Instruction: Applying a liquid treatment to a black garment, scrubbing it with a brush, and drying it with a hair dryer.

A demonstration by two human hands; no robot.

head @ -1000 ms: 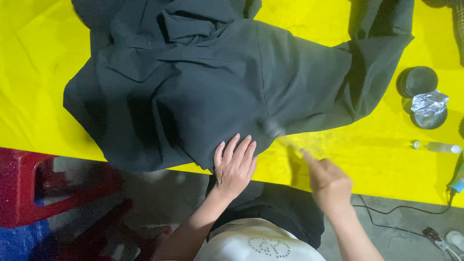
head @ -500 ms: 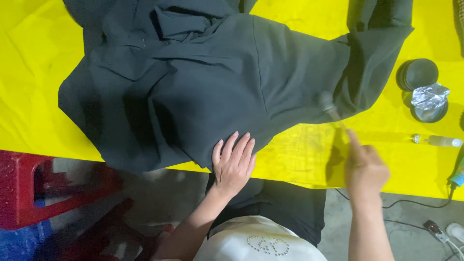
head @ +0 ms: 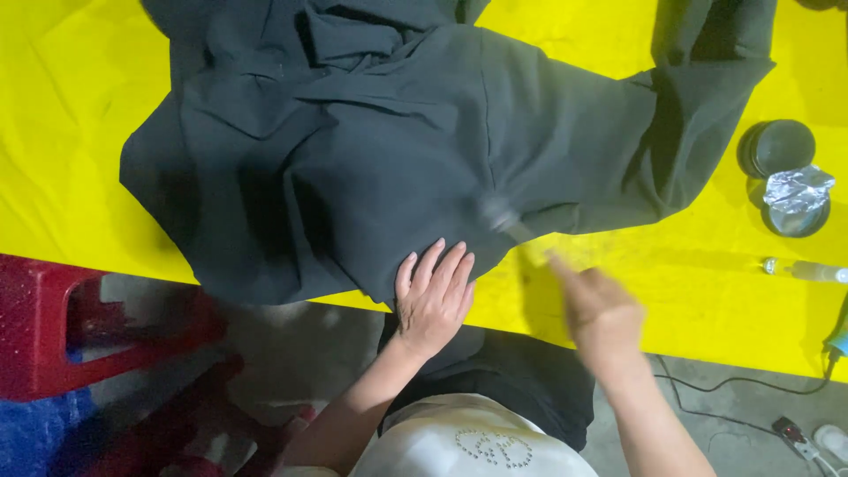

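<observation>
A dark garment lies spread over a yellow table cover, its lower hem reaching the near edge of the table and its bulk bunched in folds toward the far side, with one sleeve or leg stretching off to the right. The left hand rests flat on the hem of the garment, palm down, fingers stretched out and slightly spread, gripping nothing, just pressing the cloth against the table edge. The right hand hovers over the yellow cover just to the right of the garment's lower corner; it is blurred, loosely curled, and seems to hold a thin pale stick-like tool whose tip touches or lies just at the cloth's edge, though the blur makes it hard to tell exactly what it is or how tightly it is held. On the right side of the table stand a round dark tin, a second round dish with crumpled foil on it just below, and a small clear bottle lying on its side nearer the table edge. A red plastic stool stands on the floor to the left, below the table, and a black cable runs over the floor on the right.
</observation>
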